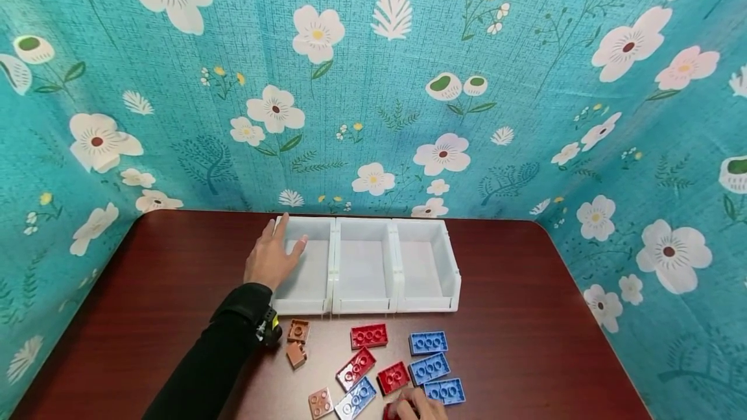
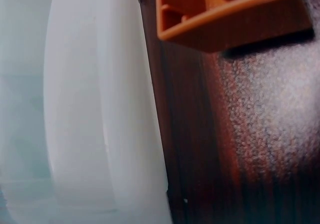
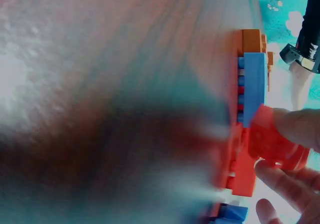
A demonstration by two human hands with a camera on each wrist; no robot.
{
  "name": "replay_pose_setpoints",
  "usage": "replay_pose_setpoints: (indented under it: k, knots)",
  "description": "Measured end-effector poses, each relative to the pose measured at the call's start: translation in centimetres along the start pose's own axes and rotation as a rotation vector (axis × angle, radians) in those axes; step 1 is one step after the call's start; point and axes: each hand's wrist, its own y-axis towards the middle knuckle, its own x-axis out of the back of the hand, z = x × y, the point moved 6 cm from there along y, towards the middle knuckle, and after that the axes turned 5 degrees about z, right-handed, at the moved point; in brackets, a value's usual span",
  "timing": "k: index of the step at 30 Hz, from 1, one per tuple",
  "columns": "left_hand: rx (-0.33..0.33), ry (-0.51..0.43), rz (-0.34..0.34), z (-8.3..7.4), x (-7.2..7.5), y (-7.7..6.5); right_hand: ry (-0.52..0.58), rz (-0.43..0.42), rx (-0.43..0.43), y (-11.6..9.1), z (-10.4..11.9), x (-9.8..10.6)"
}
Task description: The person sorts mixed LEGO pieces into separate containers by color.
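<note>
My left hand [image 1: 271, 258] lies over the left side of the leftmost white bin [image 1: 309, 306], fingers straight and thumb spread out over the bin. At the bottom of the head view, my right hand [image 1: 425, 406] pinches a red toy brick [image 3: 272, 141] between thumb and fingers. Blue bricks [image 1: 429, 368] lie just beyond that hand, beside a red brick [image 1: 393, 378]. An orange-brown brick [image 2: 230, 18] sits close to the left wrist, in front of the bins.
Two more white bins, a middle one [image 1: 363, 305] and a right one [image 1: 428, 304], adjoin the first. Nearer me lie two red bricks [image 1: 369, 336], [image 1: 356, 369], a blue brick [image 1: 355, 398] and a tan brick [image 1: 320, 403]. A flowered teal cloth [image 1: 350, 83] hangs behind the table.
</note>
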Motion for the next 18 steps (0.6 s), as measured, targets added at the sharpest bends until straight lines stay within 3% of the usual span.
replay_pose_setpoints:
  k: [3, 9, 15, 18]
  knots:
    - [0.001, 0.005, -0.003, 0.0, 0.0, 0.0, -0.101, -0.063, 0.104, -0.5, -0.1, -0.1]
    - [-0.006, 0.008, -0.011, 0.0, 0.0, -0.1, -0.194, 0.013, 0.138, -0.9, -0.7, -0.8]
    - [-0.004, 0.003, -0.006, 0.1, -0.1, 0.0, -0.184, -0.043, 0.091, -0.2, 0.0, -0.3]
    - [-0.002, 0.004, -0.004, 0.1, -0.2, 0.0, -0.136, -0.083, 0.117, 1.0, 1.0, 0.3]
